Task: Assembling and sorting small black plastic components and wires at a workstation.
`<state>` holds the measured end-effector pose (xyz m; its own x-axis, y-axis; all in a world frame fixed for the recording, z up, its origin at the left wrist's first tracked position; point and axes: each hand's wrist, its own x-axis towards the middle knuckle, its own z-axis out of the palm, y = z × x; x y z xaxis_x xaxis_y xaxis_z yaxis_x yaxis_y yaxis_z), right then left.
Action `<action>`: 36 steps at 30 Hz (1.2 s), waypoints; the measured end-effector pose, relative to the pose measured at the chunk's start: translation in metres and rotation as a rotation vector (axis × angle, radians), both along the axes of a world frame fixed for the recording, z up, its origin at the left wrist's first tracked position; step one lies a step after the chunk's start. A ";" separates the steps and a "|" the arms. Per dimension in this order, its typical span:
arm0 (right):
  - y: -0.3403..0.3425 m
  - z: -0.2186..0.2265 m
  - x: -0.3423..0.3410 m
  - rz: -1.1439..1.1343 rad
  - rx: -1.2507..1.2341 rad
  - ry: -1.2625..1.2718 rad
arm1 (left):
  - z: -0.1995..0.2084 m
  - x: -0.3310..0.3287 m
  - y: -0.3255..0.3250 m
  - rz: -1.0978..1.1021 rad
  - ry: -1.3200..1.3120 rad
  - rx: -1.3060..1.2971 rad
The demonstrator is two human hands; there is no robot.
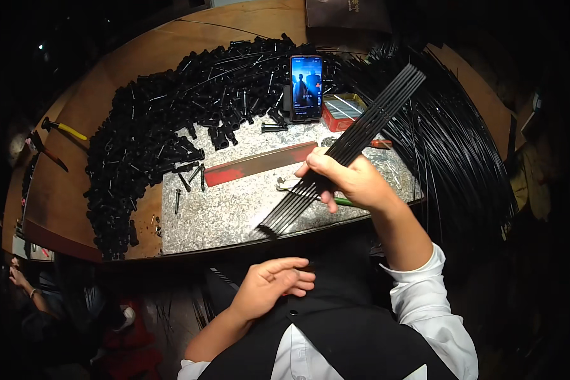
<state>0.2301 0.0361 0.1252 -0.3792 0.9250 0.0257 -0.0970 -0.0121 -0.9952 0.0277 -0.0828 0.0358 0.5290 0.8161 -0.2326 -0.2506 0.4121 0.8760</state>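
My right hand [351,177] is wrapped round a bundle of thin black rods [380,107] and holds it slantwise over the speckled work plate [196,221]. The bundle's lower end hangs just above the plate's front edge. Under that hand lie pliers with a green handle [345,202], partly hidden by the rods. A long, flat bar [259,166], red and brown, rests across the plate behind them. My left hand [275,285] is held in front of my body below the table edge, fingers loosely stretched out and nothing in them.
A large heap of black tubular parts [171,120] covers the table's left and back. Long black rods [456,133] are piled at the right. A lit phone [306,88] stands beside a red box [335,120]. A yellow-handled hammer [66,129] lies far left; another person's hand [19,276] shows below.
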 end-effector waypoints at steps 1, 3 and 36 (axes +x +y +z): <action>0.000 0.006 0.003 0.087 0.066 -0.115 | 0.002 0.001 -0.003 -0.034 0.015 0.063; -0.004 0.016 0.001 0.199 0.113 -0.331 | 0.006 0.001 -0.004 -0.048 0.035 0.079; -0.041 -0.073 -0.045 0.734 0.370 -0.467 | 0.101 -0.006 0.024 0.531 0.328 1.050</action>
<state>0.1846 -0.0050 0.0526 -0.9096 0.4144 -0.0314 0.2185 0.4128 -0.8842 0.0217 -0.0584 0.1372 0.1133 0.7842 0.6100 0.1230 -0.6203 0.7746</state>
